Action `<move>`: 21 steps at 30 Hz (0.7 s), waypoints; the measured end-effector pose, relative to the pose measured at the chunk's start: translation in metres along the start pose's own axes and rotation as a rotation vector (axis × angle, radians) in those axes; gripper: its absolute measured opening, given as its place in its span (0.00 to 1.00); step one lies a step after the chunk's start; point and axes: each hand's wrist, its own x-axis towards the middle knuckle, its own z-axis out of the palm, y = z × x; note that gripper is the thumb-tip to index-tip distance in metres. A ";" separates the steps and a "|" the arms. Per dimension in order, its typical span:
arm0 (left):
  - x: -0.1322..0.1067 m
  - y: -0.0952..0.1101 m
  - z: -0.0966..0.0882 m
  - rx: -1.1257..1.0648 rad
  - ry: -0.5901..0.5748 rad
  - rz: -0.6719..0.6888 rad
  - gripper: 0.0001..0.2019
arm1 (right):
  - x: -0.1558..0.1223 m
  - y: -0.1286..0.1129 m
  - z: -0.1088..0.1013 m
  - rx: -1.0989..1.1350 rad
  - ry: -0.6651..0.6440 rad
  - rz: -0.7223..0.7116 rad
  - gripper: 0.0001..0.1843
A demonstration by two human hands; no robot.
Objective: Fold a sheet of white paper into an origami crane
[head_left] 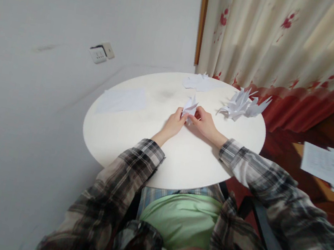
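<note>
Over the middle of a round white table, both my hands grip one piece of white folded paper with pointed tips sticking up. My left hand pinches its left side, fingers closed. From the right, my right hand holds it between thumb and fingers near its lower part. The fingers cover the lower folds in part. To the right on the table lies a cluster of folded paper pieces with many sharp points.
Flat white sheets lie at the table's left. More paper rests at the far edge. A wall with a socket stands on the left, a curtain behind. Printed papers lie on a wooden surface at right.
</note>
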 end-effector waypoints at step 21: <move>0.000 -0.003 0.001 0.056 -0.016 -0.003 0.10 | -0.001 -0.001 -0.001 -0.015 -0.033 0.004 0.10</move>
